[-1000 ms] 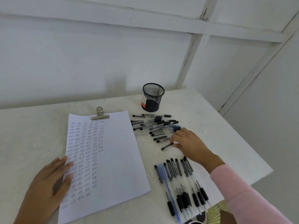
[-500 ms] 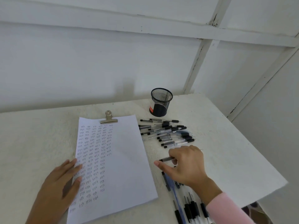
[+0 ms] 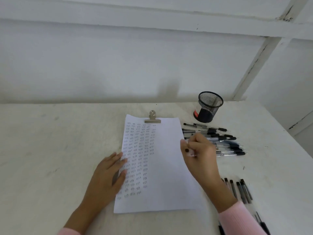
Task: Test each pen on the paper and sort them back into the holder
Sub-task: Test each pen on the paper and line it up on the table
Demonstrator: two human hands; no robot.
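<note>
Right hand: the right hand (image 3: 201,155) has come across from the loose pens to the right margin of the sheet; a second ago it was reaching among them.
Right grip: fingers curled and pinching a clear-barrelled pen with dark ends (image 3: 191,154), mostly hidden by the fingers; whether the tip touches the sheet cannot be told.
Left hand: the left hand (image 3: 106,175) still lies flat on the sheet's left edge, its grip spread, holding nothing.
Paper: the white sheet of paper (image 3: 166,175), held at its top by a silver bulldog clip (image 3: 152,118), carries columns of small test marks on its left half; the right half is blank.
Untested pens, by judgement: a loose heap of clear pens with black caps (image 3: 227,145) lies just right of the sheet, near the holder.
Other pens: a row of dark-capped pens (image 3: 242,190) lies nearer the person, by the right sleeve.
Holder: the black wire-mesh pen cup (image 3: 209,107) stands upright at the back of the white bench (image 3: 50,150), with no pens visible in it.
Meaning: pick-up looks finished; a test stroke on the blank half likely comes next, then sorting.
</note>
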